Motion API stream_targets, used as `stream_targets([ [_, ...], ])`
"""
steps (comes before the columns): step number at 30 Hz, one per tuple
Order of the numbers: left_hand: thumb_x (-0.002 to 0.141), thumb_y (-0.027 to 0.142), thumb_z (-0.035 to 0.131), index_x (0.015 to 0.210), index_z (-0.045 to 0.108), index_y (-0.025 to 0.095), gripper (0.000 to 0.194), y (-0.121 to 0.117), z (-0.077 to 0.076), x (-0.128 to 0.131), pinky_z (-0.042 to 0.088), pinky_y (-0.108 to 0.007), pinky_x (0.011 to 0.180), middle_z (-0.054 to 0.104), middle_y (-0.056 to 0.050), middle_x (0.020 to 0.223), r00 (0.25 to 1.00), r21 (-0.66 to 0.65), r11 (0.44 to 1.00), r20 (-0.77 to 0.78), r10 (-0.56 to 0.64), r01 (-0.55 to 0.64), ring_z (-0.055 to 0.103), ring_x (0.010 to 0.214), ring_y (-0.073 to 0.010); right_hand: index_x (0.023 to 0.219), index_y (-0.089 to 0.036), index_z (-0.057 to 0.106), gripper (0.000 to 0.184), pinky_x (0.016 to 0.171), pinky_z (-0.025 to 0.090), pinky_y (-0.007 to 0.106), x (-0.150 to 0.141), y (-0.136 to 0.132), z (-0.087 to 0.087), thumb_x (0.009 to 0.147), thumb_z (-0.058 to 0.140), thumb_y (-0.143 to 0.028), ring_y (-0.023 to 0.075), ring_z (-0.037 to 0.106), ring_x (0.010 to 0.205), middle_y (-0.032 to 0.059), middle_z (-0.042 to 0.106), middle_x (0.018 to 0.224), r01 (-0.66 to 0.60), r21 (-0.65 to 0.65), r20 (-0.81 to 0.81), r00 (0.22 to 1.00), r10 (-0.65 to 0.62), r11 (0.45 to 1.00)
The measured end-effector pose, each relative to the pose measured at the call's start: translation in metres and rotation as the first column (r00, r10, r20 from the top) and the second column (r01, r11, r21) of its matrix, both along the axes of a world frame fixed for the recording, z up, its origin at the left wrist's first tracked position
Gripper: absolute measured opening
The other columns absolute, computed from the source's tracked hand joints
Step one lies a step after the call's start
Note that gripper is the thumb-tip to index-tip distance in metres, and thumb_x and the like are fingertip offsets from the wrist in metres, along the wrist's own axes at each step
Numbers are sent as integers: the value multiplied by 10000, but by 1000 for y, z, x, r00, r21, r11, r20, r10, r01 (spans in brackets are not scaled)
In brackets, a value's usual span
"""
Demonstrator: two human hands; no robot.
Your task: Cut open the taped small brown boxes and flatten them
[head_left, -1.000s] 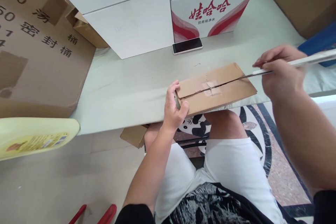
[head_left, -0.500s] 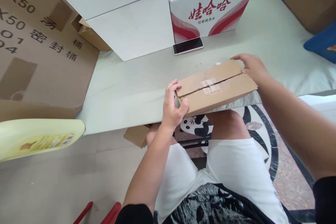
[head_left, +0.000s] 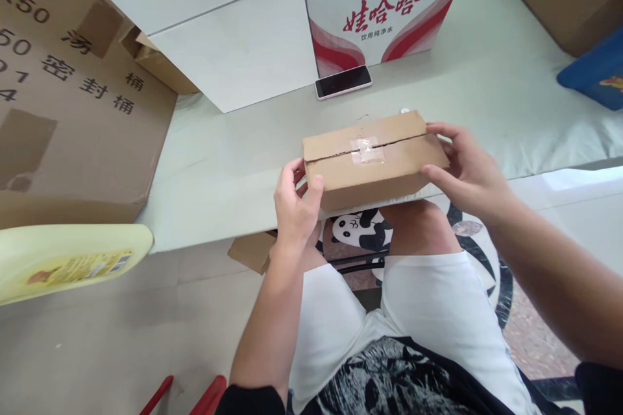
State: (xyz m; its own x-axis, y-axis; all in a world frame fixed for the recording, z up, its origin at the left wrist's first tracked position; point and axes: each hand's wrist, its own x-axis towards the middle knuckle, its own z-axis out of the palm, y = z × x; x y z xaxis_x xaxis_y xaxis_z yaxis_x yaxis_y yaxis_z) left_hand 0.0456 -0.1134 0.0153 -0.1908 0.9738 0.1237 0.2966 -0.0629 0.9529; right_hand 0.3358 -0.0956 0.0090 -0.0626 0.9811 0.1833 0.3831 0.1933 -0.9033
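Observation:
A small brown cardboard box lies at the front edge of the covered table, its two top flaps meeting at a seam. Clear tape bridges that seam near the middle. My left hand grips the box's left end, thumb at the near corner and fingers curled at the end wall. At the opposite end, my right hand holds the box with the thumb on the near side and fingers by the far flap. Parts of the fingers are hidden behind the cardboard.
A phone lies before a white-and-red carton. White boxes and a large brown carton stand left on the pale tablecloth. A yellow bottle is at lower left, a blue container at right.
The box has shifted left and now sits more level, showing more of its near side. My right hand has moved from the far corner to span the right end.

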Motion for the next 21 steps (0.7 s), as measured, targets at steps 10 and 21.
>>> stream_targets([
  [10,753,545,747,1174,629,253,526,-5,-3,-25,541,-456,1133,517,-115,1604,924,-134,961,335,-187,243,513,1494,-328,1305,-360,596,450,1000,588,517,-16,5,-23,862,665,-402,323,655,1300,47,629,1481,100,-6,-203,974,-99,995],
  [21,775,427,765,1115,692,200,416,-5,-2,-12,598,-400,1009,543,-160,1543,983,-117,990,171,-62,83,501,1493,-346,1045,-306,646,306,1029,529,456,-27,9,-14,743,689,-318,262,640,1195,29,692,1198,235,-203,-382,875,-298,951],
])
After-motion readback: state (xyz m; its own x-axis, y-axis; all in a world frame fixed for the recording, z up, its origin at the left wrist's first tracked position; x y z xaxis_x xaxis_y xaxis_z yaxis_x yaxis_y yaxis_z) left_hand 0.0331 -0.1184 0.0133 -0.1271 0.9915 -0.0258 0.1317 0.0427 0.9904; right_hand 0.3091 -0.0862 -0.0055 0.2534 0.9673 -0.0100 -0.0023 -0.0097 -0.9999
